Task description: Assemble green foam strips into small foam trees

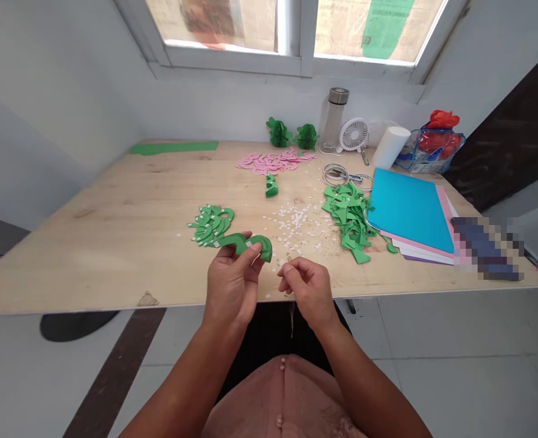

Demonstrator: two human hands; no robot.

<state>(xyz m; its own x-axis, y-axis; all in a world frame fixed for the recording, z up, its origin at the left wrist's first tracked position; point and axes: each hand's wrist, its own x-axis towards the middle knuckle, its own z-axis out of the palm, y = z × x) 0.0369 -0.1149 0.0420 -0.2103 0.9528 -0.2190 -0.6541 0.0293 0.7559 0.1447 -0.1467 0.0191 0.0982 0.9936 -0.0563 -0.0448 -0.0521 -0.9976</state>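
Near the table's front edge, my left hand [233, 281] is closed on a stack of curved green paper pieces [263, 248] with small white squares on them. To its right, my right hand [306, 285] has its thumb and fingers pinched together; whatever is between them is too small to name. Just beyond my left hand lies a pile of green pieces with white tabs [210, 224]. Small white paper bits [296, 220] are scattered on the wood beyond my right hand.
Green scraps [349, 216] lie right, beside blue sheets [410, 207] and tape rolls [335, 174]. Pink cutouts [273, 162], a small green stack [271, 185], a bottle [333, 121], a fan [353, 134] and a white roll [390, 147] stand or lie farther back on the table [114, 243].
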